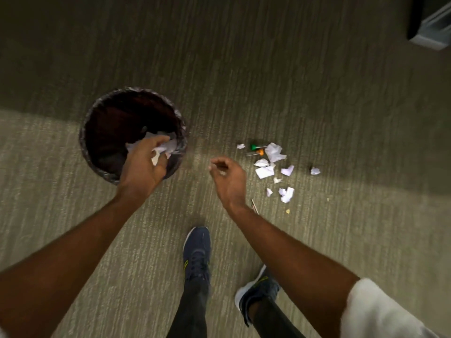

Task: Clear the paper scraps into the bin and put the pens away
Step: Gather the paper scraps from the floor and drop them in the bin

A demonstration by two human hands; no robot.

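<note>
A round dark bin (97, 123) with a black liner stands on the carpet at left. My left hand (144, 162) hovers over its near right rim, shut on crumpled white paper scraps (163, 148). My right hand (227, 176) hangs to the right of the bin with fingers curled loosely and nothing visible in them. Several white paper scraps (273, 152) lie scattered on the carpet further right. Among them lie a green-capped pen (256, 146) and an orange-capped pen (257, 153). Another thin pen (254, 205) shows beside my right wrist.
My two feet in dark blue trainers (197, 252) stand on the grey-green carpet (317, 93) below the hands. A dark piece of furniture with a pale base (429, 25) sits in the far right corner. A lone scrap (314, 170) lies further right.
</note>
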